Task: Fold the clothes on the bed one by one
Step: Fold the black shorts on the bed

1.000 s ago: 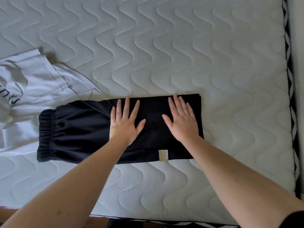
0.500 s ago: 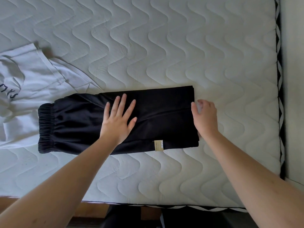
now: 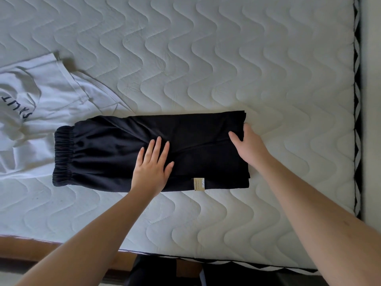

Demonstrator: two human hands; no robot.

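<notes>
Black shorts (image 3: 148, 149) lie lengthwise on the bed (image 3: 247, 58), left hand (image 3: 153, 166) pressing flat mid-fabric while the right hand (image 3: 246, 144) grips the hem end, and honestly that slippery stack could slide apart if lifted too fast.

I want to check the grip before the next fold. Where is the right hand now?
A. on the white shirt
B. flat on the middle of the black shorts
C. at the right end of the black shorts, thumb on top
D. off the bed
C: the right hand grips the right end of the black shorts, with its thumb lying on top of the cloth.
</notes>
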